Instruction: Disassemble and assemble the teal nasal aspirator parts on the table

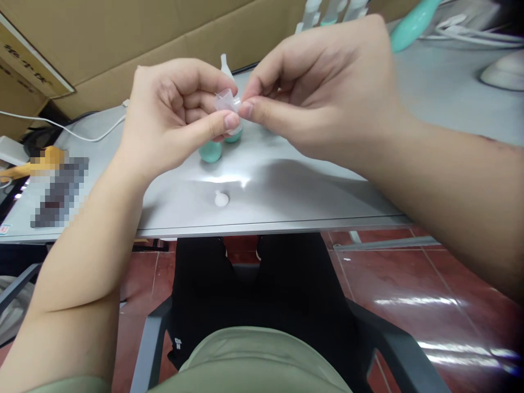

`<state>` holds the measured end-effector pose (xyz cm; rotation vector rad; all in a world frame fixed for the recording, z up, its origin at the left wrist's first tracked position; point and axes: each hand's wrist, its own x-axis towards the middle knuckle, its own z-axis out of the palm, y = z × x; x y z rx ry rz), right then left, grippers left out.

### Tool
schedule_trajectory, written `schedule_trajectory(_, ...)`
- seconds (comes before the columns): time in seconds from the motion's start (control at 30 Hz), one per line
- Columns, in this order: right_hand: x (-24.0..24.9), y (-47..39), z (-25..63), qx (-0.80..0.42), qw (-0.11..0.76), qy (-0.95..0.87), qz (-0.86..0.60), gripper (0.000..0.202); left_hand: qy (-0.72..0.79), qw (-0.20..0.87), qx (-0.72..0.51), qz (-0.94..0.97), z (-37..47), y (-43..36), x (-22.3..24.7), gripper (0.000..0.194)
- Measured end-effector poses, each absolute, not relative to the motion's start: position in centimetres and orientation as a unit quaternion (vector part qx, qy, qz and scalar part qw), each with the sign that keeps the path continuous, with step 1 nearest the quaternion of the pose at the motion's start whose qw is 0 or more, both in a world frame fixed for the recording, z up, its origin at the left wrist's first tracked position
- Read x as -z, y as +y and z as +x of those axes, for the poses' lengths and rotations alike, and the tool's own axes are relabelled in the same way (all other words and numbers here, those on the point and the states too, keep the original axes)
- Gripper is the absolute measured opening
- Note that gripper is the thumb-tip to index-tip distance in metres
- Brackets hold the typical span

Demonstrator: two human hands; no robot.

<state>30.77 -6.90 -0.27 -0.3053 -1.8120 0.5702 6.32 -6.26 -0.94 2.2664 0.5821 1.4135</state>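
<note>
Over the table, my left hand [176,109] is closed, thumb and fingers pinching a small clear plastic piece [224,99] that looks cup-shaped. From the other side my right hand [311,87] pinches the narrow end of that piece between thumb and forefinger. Its exact kind cannot be made out. Just behind and below the left fingers stand a green bulb [210,152] and a second green-based item with a white nozzle [225,65], partly hidden by the hand. A small white rounded part with a short tip [221,198] lies nearer the table's front edge.
Clear tubes [329,13] stand at the back, and a green rounded object [414,26] rises at the right. White cables [462,34] lie behind it. To the left are a yellow item [20,171], a blurred-out dark object [61,191] and a thin white cable [88,137]. Cardboard [135,33] borders the back.
</note>
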Motion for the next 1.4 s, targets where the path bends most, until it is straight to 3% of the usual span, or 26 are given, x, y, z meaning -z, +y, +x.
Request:
schedule_trajectory(0.1, 0.4, -6.9, 30.8, -0.227, 0.549, -0.792, -0.143, 0.017, 0.221, 0.207, -0.506, 0.808, 6.7, -6.5, 0.8, 0.062)
schedule_trajectory(0.27, 0.7, -6.6, 31.1, -0.252, 0.515, -0.81, -0.119, 0.012, 0.231, 0.227, -0.507, 0.799, 7.2, -7.6, 0.2, 0.075)
schedule_trajectory(0.43, 0.2, -6.3, 31.8, -0.274, 0.452, -0.837, -0.145, 0.013, 0.269, 0.259, -0.475, 0.797, 6.8, -9.1, -0.9, 0.063)
schedule_trajectory(0.67, -0.2, -5.9, 32.3, -0.319, 0.398, -0.846, -0.158, 0.031, 0.269, 0.268, -0.459, 0.803, 6.3, -8.9, -0.7, 0.069)
schedule_trajectory(0.8, -0.4, -6.0, 32.5, -0.357, 0.37, -0.844, -0.157, 0.038, 0.274, 0.261, -0.455, 0.806, 6.1, -8.6, -0.6, 0.063)
schedule_trajectory(0.97, -0.6, -6.3, 32.4, -0.361, 0.41, -0.822, -0.162, 0.036, 0.261, 0.264, -0.467, 0.803, 5.8, -8.4, -0.7, 0.056)
schedule_trajectory(1.13, -0.8, -6.7, 32.3, -0.29, 0.475, -0.813, -0.171, 0.035, 0.255, 0.267, -0.475, 0.799, 5.9, -8.9, -0.9, 0.058)
schedule_trajectory(1.3, -1.1, -6.8, 32.5, -0.263, 0.462, -0.824, -0.196, 0.033, 0.262, 0.282, -0.471, 0.794, 6.1, -9.2, -1.0, 0.048)
schedule_trajectory(1.4, -1.3, -7.0, 32.6, -0.259, 0.442, -0.831, -0.216, 0.038, 0.277, 0.267, -0.46, 0.8, 6.0, -9.2, -1.1, 0.052)
